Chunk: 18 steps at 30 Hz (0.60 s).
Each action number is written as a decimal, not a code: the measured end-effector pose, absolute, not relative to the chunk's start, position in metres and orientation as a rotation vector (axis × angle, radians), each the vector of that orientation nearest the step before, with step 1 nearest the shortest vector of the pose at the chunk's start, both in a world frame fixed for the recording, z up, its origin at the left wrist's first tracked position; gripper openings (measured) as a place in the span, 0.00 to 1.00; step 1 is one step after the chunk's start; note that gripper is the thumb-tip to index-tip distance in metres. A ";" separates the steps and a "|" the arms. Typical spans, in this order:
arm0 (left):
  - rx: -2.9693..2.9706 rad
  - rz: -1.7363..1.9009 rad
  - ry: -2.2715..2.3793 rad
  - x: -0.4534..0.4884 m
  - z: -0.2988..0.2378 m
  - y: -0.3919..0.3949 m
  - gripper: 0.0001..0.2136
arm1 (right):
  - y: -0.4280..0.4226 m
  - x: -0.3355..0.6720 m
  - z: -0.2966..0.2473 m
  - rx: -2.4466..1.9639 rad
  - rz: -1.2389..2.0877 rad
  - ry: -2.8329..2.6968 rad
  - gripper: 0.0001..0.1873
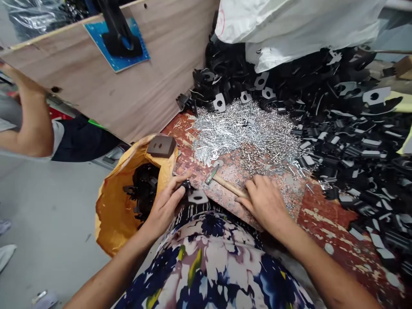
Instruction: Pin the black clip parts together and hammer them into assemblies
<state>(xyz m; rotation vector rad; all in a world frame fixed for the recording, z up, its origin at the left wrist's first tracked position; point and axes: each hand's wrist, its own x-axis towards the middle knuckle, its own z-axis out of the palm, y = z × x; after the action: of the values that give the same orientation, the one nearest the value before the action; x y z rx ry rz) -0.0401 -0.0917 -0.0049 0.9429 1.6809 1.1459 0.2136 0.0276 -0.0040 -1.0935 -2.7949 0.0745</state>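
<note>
Far left: another person's arm [30, 124], bent, well apart from the work. Next, yellow bag [111, 223] open beside the table [334, 234] edge, black parts inside; brown block [161, 146] sits on its far rim. L hand [165, 208] at bag mouth, fingers [174, 185] curled tight round a black clip [194, 195]. Clip's grey tab sticks out right of the fingertips, at near table edge. Hammer [216, 173] lies on table just right of clip, head to far-left, handle running under R hand [265, 202]. R fingers folded shut over handle. Beyond hammer: silver pins [244, 133] in a heap. Right: loose black clips pile [354, 141], w/ white sack [289, 25] far behind.
</note>
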 end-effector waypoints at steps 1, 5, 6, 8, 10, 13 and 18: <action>0.923 1.102 1.673 -0.042 -0.009 -0.093 0.19 | 0.029 0.219 -0.007 -1.126 0.028 -2.853 0.10; 0.990 1.129 1.660 -0.032 -0.041 -0.082 0.20 | 0.028 0.232 -0.014 -1.240 0.185 -2.945 0.06; 1.023 1.148 1.680 -0.028 -0.049 -0.078 0.19 | 0.026 0.234 -0.012 -1.261 0.255 -2.927 0.07; 1.066 1.164 1.708 -0.024 -0.062 -0.072 0.19 | 0.022 0.239 -0.005 -1.188 0.336 -2.840 0.12; 1.075 1.174 1.716 -0.023 -0.068 -0.069 0.19 | 0.017 0.243 0.006 -1.036 0.303 -2.712 0.21; 1.074 1.211 1.717 -0.024 -0.069 -0.069 0.19 | 0.009 0.242 0.017 -0.886 0.198 -2.544 0.33; 1.058 1.277 1.742 -0.022 -0.066 -0.069 0.19 | 0.000 0.226 0.004 -0.781 0.116 -2.680 0.32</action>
<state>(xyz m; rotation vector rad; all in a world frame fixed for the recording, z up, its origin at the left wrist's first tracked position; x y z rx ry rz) -0.0224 -0.0691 -0.0663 1.0579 1.7423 1.2774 0.2264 0.0003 0.0043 -0.7808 -2.6803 0.1160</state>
